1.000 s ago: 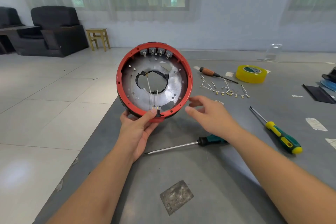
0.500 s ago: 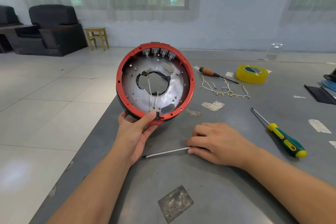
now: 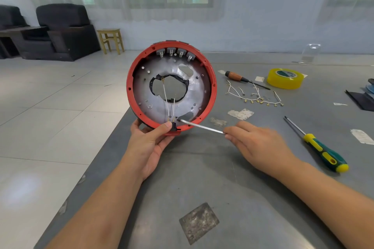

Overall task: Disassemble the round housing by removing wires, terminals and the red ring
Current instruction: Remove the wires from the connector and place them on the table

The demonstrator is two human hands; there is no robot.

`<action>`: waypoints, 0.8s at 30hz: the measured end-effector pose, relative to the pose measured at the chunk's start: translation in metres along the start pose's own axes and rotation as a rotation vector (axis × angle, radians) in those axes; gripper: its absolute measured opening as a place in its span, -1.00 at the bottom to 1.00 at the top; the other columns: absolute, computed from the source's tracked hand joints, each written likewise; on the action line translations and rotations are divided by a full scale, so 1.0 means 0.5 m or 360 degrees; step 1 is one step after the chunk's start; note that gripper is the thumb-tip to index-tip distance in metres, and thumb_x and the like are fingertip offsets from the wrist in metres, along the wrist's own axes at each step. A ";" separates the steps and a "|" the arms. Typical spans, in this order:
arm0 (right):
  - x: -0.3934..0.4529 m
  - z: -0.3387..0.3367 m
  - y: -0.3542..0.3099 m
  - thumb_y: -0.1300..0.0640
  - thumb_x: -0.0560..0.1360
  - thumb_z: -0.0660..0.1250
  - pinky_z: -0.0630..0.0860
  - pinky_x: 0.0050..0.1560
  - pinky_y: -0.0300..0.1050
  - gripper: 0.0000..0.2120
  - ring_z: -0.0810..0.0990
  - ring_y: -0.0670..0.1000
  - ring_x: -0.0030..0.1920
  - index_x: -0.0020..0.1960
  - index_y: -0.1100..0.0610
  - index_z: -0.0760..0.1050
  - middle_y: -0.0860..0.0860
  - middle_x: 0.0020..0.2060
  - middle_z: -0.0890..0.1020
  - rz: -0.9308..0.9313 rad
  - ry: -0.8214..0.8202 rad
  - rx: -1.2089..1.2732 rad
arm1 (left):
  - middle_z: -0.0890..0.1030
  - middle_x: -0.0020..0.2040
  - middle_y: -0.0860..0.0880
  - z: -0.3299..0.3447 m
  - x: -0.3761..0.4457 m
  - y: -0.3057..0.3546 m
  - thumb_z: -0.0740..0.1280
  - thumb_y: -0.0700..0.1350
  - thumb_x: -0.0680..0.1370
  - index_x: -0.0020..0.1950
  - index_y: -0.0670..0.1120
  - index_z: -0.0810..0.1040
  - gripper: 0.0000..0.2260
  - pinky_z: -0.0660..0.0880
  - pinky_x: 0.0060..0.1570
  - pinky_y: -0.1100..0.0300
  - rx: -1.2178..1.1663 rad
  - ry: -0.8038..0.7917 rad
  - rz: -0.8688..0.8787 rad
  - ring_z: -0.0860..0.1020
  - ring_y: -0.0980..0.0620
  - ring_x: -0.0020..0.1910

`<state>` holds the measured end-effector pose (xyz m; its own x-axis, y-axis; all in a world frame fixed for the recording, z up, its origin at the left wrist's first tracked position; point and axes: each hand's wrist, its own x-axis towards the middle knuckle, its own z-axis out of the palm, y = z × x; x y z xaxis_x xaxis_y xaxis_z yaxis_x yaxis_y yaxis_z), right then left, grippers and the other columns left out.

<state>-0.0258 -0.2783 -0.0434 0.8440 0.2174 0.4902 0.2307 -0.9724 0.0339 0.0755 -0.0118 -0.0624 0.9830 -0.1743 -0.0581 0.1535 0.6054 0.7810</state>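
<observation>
While the left hand [image 3: 150, 145] grips the lower rim of the round metal housing with its red plastic ring [image 3: 171, 85], thumb pressed on the ring's front edge and fingers curled behind, the housing stands upright on its edge at the near-left corner of the grey metal table [image 3: 222, 198], open face toward the camera. Two thin white wires [image 3: 169, 103] run from the taped central hole down to a black terminal at the bottom, just beside the thumb. The right hand [image 3: 261, 145] holds a slim steel-shafted screwdriver [image 3: 200, 126], fingers closed over the handle so that it is hidden; the tip touches the inside of the housing near that terminal. Farther back on the table lie a cluster of loose white wires with brass terminals [image 3: 255, 97], a wooden-handled screwdriver [image 3: 240, 78], a yellow tape roll [image 3: 285, 78], and, to the right, a green-and-yellow screwdriver [image 3: 323, 151].
</observation>
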 end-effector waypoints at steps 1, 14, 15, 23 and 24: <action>0.003 -0.002 0.003 -0.15 0.67 -0.02 0.55 -0.35 0.08 -0.57 0.60 0.18 -0.21 0.24 -0.05 0.57 -0.05 -0.05 0.59 0.0053 -0.0055 -0.0038 | 0.63 0.27 -0.30 0.000 0.001 0.000 0.50 -0.45 0.40 0.44 -0.03 0.30 -0.27 0.67 0.04 -0.17 -0.0001 -0.0002 0.0004 0.70 -0.30 0.13; 0.021 -0.034 0.020 -0.16 0.66 0.01 0.55 -0.35 0.07 -0.58 0.60 0.24 -0.26 0.32 -0.14 0.57 -0.02 -0.08 0.60 -0.0123 -0.0137 -0.0146 | 0.58 0.38 -0.20 0.001 -0.003 -0.005 0.42 -0.50 0.47 0.53 0.00 0.32 -0.26 0.66 0.11 -0.09 0.0135 -0.0100 0.0022 0.68 -0.17 0.23; 0.022 -0.036 0.019 -0.12 0.67 0.08 0.54 -0.38 0.06 -0.62 0.60 0.24 -0.28 0.29 -0.11 0.60 0.00 -0.10 0.60 -0.0150 -0.0073 -0.0127 | 0.58 0.38 -0.19 0.001 -0.004 -0.005 0.42 -0.51 0.47 0.54 0.01 0.32 -0.25 0.66 0.11 -0.09 0.0138 -0.0103 0.0021 0.67 -0.17 0.23; 0.031 -0.047 0.019 0.09 0.62 0.37 0.47 -0.40 -0.02 -0.80 0.61 0.24 -0.29 0.19 0.01 0.70 0.06 -0.25 0.63 -0.0297 0.0146 -0.0155 | 0.57 0.41 -0.15 0.007 -0.009 -0.003 0.40 -0.52 0.48 0.56 0.00 0.32 -0.25 0.65 0.14 -0.12 0.0174 -0.0131 0.0026 0.66 -0.16 0.25; 0.030 -0.048 0.019 0.11 0.60 0.39 0.47 -0.40 -0.02 -0.79 0.61 0.23 -0.29 0.20 0.01 0.70 0.06 -0.25 0.64 -0.0295 0.0136 -0.0150 | 0.57 0.41 -0.15 0.007 -0.009 -0.003 0.40 -0.52 0.48 0.56 -0.01 0.33 -0.25 0.65 0.15 -0.12 0.0180 -0.0132 0.0027 0.66 -0.16 0.26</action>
<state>-0.0223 -0.2864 -0.0148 0.7466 0.3891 0.5397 0.3283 -0.9210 0.2098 0.0706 -0.0146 -0.0613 0.9729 -0.2311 0.0039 0.1198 0.5184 0.8467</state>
